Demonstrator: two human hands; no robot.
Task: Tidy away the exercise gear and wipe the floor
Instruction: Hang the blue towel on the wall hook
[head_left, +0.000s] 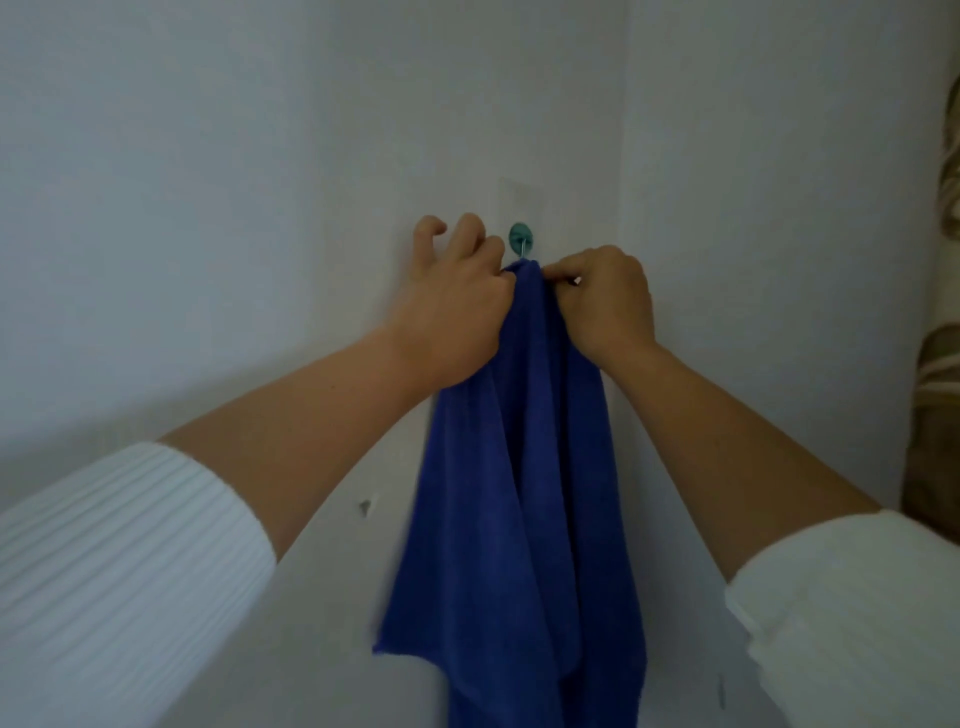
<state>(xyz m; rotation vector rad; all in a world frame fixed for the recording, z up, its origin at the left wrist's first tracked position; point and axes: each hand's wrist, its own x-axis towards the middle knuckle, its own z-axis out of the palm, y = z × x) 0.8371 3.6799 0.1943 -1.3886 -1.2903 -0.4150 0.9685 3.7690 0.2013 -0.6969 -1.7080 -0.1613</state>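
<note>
A blue cloth (524, 519) hangs down the white wall from a small green hook (520, 240). Its top fold sits right at the hook's metal prong. My left hand (457, 312) pinches the cloth's top edge from the left, with the index and middle fingers lifted against the wall. From the right, my right hand (605, 301) pinches the same top edge between thumb and curled fingers. Both forearms reach up from white ribbed sleeves. The cloth's lower end runs out of the frame at the bottom.
The white wall (260, 156) fills almost the whole view, with a small mark (364, 506) on it left of the cloth. A patterned beige curtain (935, 364) hangs at the right edge.
</note>
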